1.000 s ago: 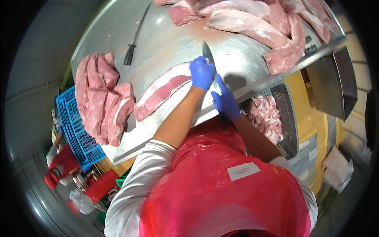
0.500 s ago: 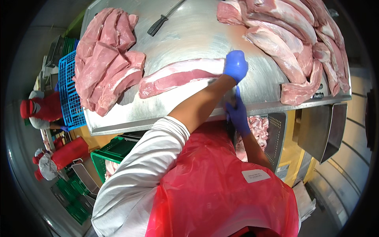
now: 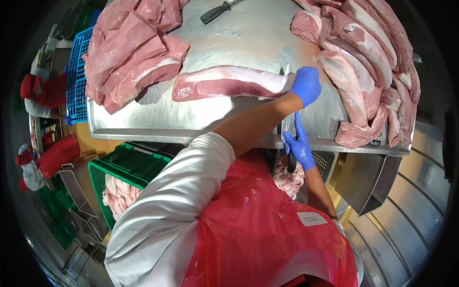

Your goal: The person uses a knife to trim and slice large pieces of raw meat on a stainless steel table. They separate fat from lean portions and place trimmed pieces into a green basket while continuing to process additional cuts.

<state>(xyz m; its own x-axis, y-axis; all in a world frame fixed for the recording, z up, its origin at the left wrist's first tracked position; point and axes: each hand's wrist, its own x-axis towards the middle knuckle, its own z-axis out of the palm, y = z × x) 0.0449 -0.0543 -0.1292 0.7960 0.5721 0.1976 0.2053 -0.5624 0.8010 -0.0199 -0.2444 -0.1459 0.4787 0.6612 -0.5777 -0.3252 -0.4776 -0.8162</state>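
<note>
There's a shiny red plastic apron (image 3: 258, 229) with a white label (image 3: 311, 218), white cloth sleeves (image 3: 167, 186) and thin blue rubber gloves (image 3: 306, 87).

Metal table (image 3: 239, 45) beneath stacked meat pieces (image 3: 129, 48), long meat strip (image 3: 224, 87), heaped cuts (image 3: 368, 43), black-handled tool (image 3: 216, 12)

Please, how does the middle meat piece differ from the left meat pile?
The middle piece lies alone; the left pile has several pieces, overlapping. The middle piece has a broad white band; the left pile is mostly pink. The left hand is at the middle piece's right end, none at the left pile. Both rest on the metal table.
</note>
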